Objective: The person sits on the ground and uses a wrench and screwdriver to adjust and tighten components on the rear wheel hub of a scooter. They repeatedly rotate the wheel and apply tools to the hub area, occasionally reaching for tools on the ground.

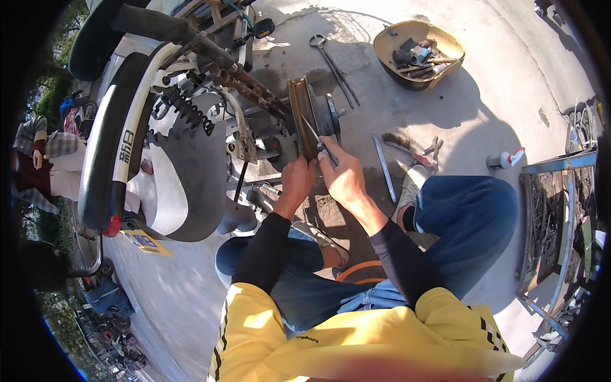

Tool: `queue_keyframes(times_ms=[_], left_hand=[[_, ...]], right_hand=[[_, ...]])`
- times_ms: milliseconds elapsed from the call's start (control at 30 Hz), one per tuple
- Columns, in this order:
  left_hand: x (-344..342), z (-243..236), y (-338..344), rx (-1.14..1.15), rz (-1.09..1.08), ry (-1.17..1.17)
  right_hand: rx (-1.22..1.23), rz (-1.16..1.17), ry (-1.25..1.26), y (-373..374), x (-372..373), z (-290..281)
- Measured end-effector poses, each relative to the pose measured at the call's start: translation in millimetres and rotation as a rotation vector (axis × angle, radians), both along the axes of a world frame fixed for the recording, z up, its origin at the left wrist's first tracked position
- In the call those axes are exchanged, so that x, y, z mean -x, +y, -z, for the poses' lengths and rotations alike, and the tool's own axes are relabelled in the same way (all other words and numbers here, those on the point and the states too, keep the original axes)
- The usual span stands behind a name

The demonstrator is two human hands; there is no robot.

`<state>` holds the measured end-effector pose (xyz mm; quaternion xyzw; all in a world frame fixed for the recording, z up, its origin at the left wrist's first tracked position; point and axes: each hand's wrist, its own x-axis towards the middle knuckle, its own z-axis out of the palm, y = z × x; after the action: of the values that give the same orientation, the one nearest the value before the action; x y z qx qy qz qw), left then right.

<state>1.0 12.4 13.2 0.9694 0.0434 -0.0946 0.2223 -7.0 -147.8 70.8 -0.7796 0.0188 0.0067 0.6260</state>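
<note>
A rusty brown wheel rim (301, 118) stands on edge in front of me, beside the scooter's bare rear frame. My right hand (345, 177) is closed around a slim metal tool (312, 132), whose narrow end lies against the inside of the rim. I cannot tell its exact kind. At the rim's near edge is my left hand (297, 181), fingers curled and closed on it. A metal hub drum (332, 116) shows just to the right of the rim.
The scooter (127, 127) fills the left side. Long tongs (334, 70), a metal bar (384, 167), a brush (398, 141) and pliers (434, 148) lie on the ground. A tool-filled bowl (417, 73) is at the back right. A bottle (499, 160) stands near a metal rack (560, 164). Another person (48, 159) sits far left.
</note>
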Motion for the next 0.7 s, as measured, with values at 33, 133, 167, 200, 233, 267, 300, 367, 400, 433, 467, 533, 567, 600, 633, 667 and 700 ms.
queue_keyframes(times_ms=[33, 133, 167, 200, 233, 267, 300, 367, 400, 433, 467, 533, 567, 600, 633, 667, 700], left_hand=[[4.6, 6.7, 1.3, -0.010, 0.014, 0.007], [1.3, 2.2, 3.3, -0.037, 0.033, 0.009], [3.3, -6.9, 3.0, -0.028, 0.010, 0.012], [1.7, -18.7, -1.4, -0.008, -0.024, 0.011], [-0.1, -28.5, -1.9, 0.043, -0.034, -0.106], [-4.2, -36.2, -9.0, 0.078, -0.045, -0.118], [-8.5, -44.8, -12.9, 0.099, -0.054, -0.127], [-12.3, -44.7, -13.8, 0.105, -0.048, -0.151], [-11.4, -39.2, -10.5, 0.101, -0.043, -0.161], [-10.2, -34.5, -7.5, 0.098, -0.036, -0.171], [-8.2, -30.3, -3.9, 0.095, -0.028, -0.182], [-7.7, -33.5, -9.6, 0.060, -0.025, -0.129], [-6.1, -24.9, -9.1, 0.041, -0.026, -0.109], [-0.5, -12.4, -6.2, 0.015, -0.029, -0.078], [4.1, -1.2, -1.6, 0.089, 0.004, -0.163], [6.3, 1.7, -2.5, 0.081, 0.003, -0.147], [2.9, 1.5, -6.2, 0.080, -0.004, -0.145]], right_hand=[[0.005, -0.027, 0.093, -3.4, -11.7, -16.2], [0.030, -0.041, 0.069, -6.3, -36.8, -9.5], [0.063, -0.031, 0.041, -5.4, -20.1, 0.2], [0.042, -0.027, 0.042, -6.1, -5.1, 1.7], [0.019, -0.018, 0.041, -6.8, 9.9, 4.3], [-0.019, -0.001, 0.020, -6.4, 12.0, 15.6], [-0.049, 0.027, -0.012, -3.3, 3.3, 13.9], [-0.091, 0.027, 0.084, 0.5, -31.6, -12.5], [-0.115, 0.000, 0.044, -0.3, -51.1, -13.3], [-0.081, -0.025, 0.040, -1.8, -50.6, -12.0], [-0.047, -0.050, 0.035, -2.9, -49.9, -8.6], [-0.065, 0.002, -0.129, -4.6, -19.7, 6.6], [0.002, 0.045, -0.233, 0.1, -11.2, 20.9], [0.020, 0.006, -0.112, -2.5, -17.7, 12.3], [0.027, -0.031, 0.019, -6.0, -30.2, -10.1], [0.032, -0.056, 0.143, -11.1, -45.3, -29.2], [0.036, -0.108, 0.236, -14.4, -61.7, -43.3]])
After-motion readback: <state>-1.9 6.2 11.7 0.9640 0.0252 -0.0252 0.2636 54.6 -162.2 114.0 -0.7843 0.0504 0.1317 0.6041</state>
